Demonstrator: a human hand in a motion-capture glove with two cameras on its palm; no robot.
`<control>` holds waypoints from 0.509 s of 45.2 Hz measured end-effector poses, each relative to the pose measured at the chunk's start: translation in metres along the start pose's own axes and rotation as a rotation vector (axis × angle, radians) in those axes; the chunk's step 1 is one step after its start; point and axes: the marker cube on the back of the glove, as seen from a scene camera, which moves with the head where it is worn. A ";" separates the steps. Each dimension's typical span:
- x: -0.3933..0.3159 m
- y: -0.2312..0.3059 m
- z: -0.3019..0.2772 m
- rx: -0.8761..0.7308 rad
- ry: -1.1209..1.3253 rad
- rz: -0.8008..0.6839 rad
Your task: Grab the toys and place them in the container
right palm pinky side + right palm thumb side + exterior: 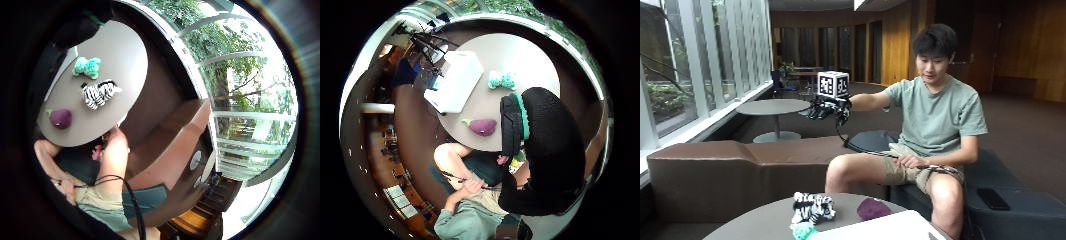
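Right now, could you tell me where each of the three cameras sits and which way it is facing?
Outside view: across the round table, facing the seated person; the gloved right hand is raised high, the bare hand rests on the lap.
Little finger side palm view: on the raised palm, looking down at the table, legs and windows; zebra toy, teal toy, purple toy.
Thumb side palm view: same palm, looking down; white container, a gloved finger in front.
Both palm views share the teal and purple toys.
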 end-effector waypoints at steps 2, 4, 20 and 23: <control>0.000 0.000 -0.002 0.001 -0.005 0.001; 0.001 -0.001 -0.005 0.005 -0.014 0.000; 0.010 -0.024 -0.029 -0.035 -0.034 -0.026; 0.009 -0.033 -0.025 -0.076 -0.055 -0.066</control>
